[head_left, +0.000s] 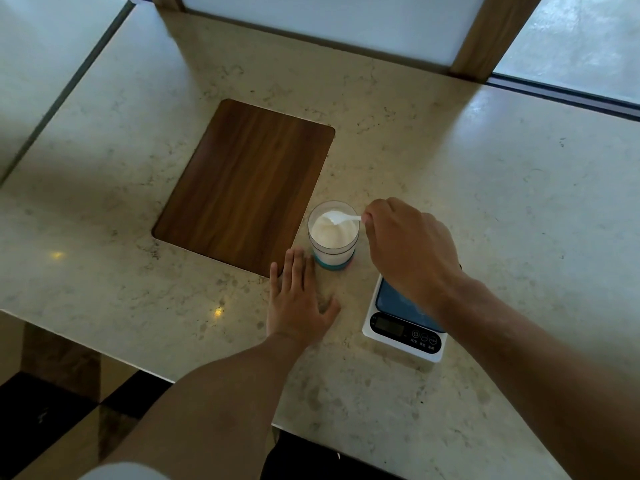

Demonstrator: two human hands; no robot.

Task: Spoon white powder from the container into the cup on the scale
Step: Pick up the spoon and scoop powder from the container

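Observation:
A clear round container (pixel 333 237) full of white powder stands on the marble counter, on a teal base. My right hand (pixel 408 244) pinches the handle of a small white spoon (pixel 343 219), whose bowl dips into the powder. My left hand (pixel 298 299) lies flat on the counter with fingers spread, just left of the container's base and empty. A white digital scale (pixel 403 329) with a blue platform sits to the right, under my right forearm. Any cup on the scale is hidden by that arm.
A dark wooden board (pixel 249 185) is set into the counter left of the container. The counter's front edge (pixel 86 344) runs diagonally at the lower left. Frosted panels with wooden posts (pixel 481 39) stand at the back.

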